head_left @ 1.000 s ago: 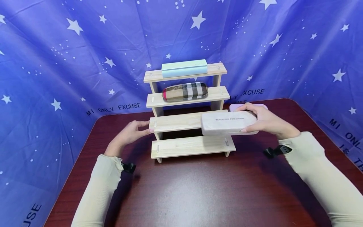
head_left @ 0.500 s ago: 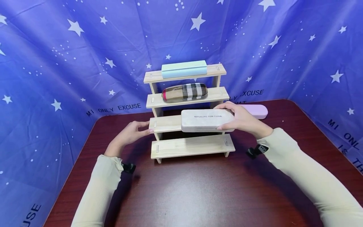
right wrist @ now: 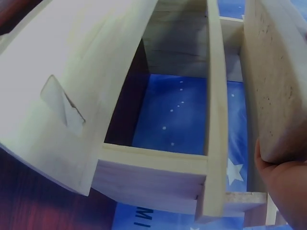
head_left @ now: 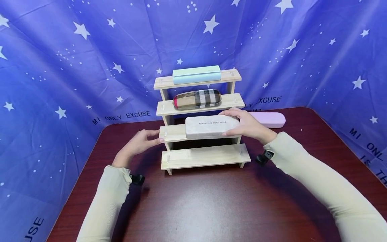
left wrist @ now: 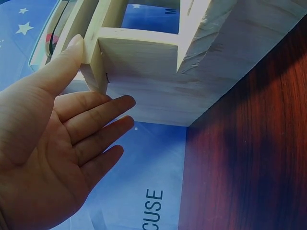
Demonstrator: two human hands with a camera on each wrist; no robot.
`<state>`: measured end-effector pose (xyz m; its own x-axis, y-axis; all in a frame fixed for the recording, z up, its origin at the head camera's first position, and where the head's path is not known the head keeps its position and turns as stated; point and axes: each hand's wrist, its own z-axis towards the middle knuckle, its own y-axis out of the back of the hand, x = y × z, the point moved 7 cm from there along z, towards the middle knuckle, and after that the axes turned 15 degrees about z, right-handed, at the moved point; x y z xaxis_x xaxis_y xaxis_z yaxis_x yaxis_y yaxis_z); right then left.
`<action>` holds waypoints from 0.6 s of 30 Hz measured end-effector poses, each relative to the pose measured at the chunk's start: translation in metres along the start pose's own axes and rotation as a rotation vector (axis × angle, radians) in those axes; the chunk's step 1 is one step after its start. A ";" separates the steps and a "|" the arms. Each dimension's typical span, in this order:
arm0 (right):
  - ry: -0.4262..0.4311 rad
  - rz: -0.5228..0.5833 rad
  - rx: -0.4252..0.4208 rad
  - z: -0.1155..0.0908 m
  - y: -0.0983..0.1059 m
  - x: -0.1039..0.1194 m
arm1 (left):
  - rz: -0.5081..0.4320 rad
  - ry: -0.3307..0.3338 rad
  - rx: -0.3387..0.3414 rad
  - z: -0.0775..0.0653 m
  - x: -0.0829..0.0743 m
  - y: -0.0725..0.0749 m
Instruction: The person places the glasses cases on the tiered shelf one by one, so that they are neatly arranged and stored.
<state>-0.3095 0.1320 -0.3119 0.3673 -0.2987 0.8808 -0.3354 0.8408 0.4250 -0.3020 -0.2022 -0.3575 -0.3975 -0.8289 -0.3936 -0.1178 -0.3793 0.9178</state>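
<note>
A four-step wooden stand (head_left: 205, 156) sits mid-table. A mint case (head_left: 196, 74) lies on its top step and a plaid case (head_left: 197, 98) on the second. My right hand (head_left: 239, 125) grips the right end of a grey stone-look case (head_left: 208, 126), which lies along the third step. The right wrist view shows that grey case (right wrist: 273, 81) close up, beside the stand's boards (right wrist: 144, 96). My left hand (head_left: 152, 136) is flat and relaxed, its thumb (left wrist: 67, 52) touching the left end of the third step (left wrist: 139, 57). The bottom step holds nothing.
A pink case (head_left: 270, 119) lies on the dark red table (head_left: 196, 205) behind and to the right of the stand. Blue star-printed cloth (head_left: 60, 67) hangs around the table's back and sides.
My right hand has carried the grey case leftward from off the stand's right end onto the third step, uncovering the pink case. The left hand has stayed put.
</note>
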 end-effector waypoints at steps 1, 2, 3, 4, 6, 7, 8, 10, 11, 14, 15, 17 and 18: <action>0.006 -0.002 0.002 0.001 -0.001 0.000 | 0.001 -0.001 -0.001 0.000 0.000 0.000; 0.011 0.002 0.004 0.002 -0.002 0.000 | 0.001 -0.002 -0.001 0.000 0.000 0.000; 0.013 0.001 0.006 0.003 -0.003 0.000 | 0.002 -0.005 -0.003 0.000 0.000 0.000; 0.015 0.004 0.008 0.004 -0.004 -0.001 | 0.004 -0.008 -0.005 0.000 0.000 0.000; 0.019 0.010 0.011 0.007 -0.006 -0.002 | 0.009 -0.017 -0.010 0.001 0.000 0.000; 0.018 0.013 0.012 0.008 -0.007 -0.002 | 0.012 -0.021 -0.012 0.001 0.000 0.000; 0.018 0.013 0.013 0.010 -0.008 -0.003 | 0.015 -0.023 -0.014 0.001 0.000 0.000; 0.016 0.010 0.014 0.013 -0.010 -0.004 | 0.021 -0.028 -0.017 0.001 0.000 0.000; 0.014 0.005 0.016 0.014 -0.011 -0.004 | 0.020 -0.027 -0.017 0.001 0.001 0.000; 0.013 0.002 0.019 0.017 -0.014 -0.005 | 0.019 -0.027 -0.016 0.002 0.001 -0.001; 0.015 0.003 0.020 0.018 -0.015 -0.006 | 0.019 -0.028 -0.016 0.002 0.001 0.000; 0.016 0.016 0.023 0.019 -0.018 -0.007 | 0.020 -0.027 -0.016 0.002 0.001 0.000; 0.016 0.025 0.022 0.020 -0.019 -0.007 | 0.020 -0.026 -0.016 0.002 0.001 0.000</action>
<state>-0.3227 0.1090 -0.3223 0.3726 -0.2701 0.8878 -0.3639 0.8375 0.4076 -0.3040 -0.2024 -0.3582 -0.4232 -0.8256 -0.3731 -0.0950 -0.3691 0.9245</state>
